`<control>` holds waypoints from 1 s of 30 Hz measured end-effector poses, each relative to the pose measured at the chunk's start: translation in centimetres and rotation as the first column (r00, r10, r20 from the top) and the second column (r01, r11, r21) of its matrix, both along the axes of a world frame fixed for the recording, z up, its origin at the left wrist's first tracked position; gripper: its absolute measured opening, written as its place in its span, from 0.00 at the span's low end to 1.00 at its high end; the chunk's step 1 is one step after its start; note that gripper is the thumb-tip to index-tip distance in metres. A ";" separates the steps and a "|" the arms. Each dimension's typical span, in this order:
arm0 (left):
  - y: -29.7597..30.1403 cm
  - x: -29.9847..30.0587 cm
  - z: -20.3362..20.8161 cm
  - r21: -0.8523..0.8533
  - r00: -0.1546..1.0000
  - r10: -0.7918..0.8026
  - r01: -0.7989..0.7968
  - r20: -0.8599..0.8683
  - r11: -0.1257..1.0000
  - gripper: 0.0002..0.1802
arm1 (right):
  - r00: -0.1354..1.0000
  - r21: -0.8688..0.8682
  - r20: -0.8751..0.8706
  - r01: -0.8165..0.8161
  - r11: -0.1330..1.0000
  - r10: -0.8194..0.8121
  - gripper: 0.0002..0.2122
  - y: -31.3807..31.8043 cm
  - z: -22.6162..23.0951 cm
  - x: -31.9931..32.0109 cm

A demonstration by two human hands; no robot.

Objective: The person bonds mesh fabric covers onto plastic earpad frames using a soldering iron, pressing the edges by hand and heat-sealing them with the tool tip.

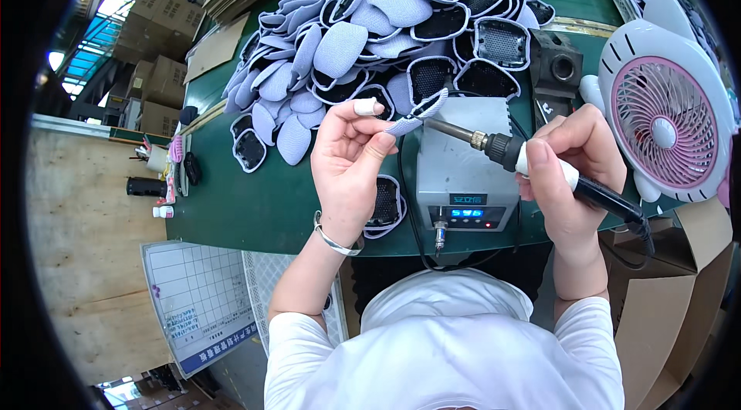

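Note:
My left hand [351, 155] pinches a small curved pad [417, 114], covered in lilac mesh fabric, between thumb and fingers. One finger of that hand wears a white wrap. In my right hand [573, 167] is a soldering iron [502, 150], gripped by its white and black handle. Its metal tip points left and meets or nearly touches the edge of the pad; I cannot tell which. Below the iron stands a grey soldering station [465, 171] with a lit blue display. Another pad [384, 208], dark inside up, lies near my left wrist.
A large heap of lilac and black pads [386, 32] covers the far part of the green table [231, 213]. To the right are a white and pink fan [664, 132] and a dark metal block [557, 70]. An open cardboard box [656, 310] stands low at the right.

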State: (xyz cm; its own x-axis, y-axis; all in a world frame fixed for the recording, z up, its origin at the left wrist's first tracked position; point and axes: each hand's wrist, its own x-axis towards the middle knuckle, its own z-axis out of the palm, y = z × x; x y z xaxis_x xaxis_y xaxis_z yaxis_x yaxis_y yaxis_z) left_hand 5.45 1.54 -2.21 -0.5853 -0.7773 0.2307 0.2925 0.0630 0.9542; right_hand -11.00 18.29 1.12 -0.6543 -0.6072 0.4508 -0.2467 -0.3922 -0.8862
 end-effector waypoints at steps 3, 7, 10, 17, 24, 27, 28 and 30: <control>-0.2 0.1 -0.3 -0.018 0.999 -0.036 0.035 -0.025 0.999 0.22 | 0.999 0.091 0.037 -0.003 0.996 0.000 0.08 -0.4 0.7 0.4; 0.1 0.0 -0.2 -0.024 0.999 -0.032 0.031 -0.017 0.999 0.23 | 0.998 0.092 0.057 -0.023 0.996 0.018 0.09 -0.8 1.1 0.6; 0.5 -0.2 0.0 -0.034 0.999 -0.022 0.021 -0.028 0.999 0.23 | 0.998 0.084 0.047 -0.039 0.996 0.035 0.09 -0.9 1.1 0.7; 0.1 -0.5 0.2 -0.182 0.998 -0.026 0.036 0.057 0.983 0.15 | 0.988 -0.123 0.152 0.000 0.992 0.019 0.08 -0.7 1.1 0.4; -0.7 -0.4 0.5 0.023 0.999 -0.037 0.038 -0.014 0.999 0.10 | 0.990 -0.185 0.133 -0.015 0.983 0.041 0.09 -1.1 0.6 -0.1; -0.5 -0.3 0.6 0.026 1.000 -0.025 0.025 0.017 0.999 0.13 | 0.996 -0.130 0.069 -0.053 0.990 0.062 0.08 -1.3 0.8 0.0; -0.4 -0.3 0.7 0.026 0.999 -0.021 0.021 0.027 0.999 0.13 | 0.996 -0.111 0.048 -0.064 0.992 0.070 0.08 -1.4 0.9 0.0; -0.3 -0.4 0.8 0.021 1.000 -0.016 0.016 0.020 1.000 0.14 | 0.998 -0.096 0.015 -0.064 0.993 0.066 0.08 -1.4 0.9 -0.1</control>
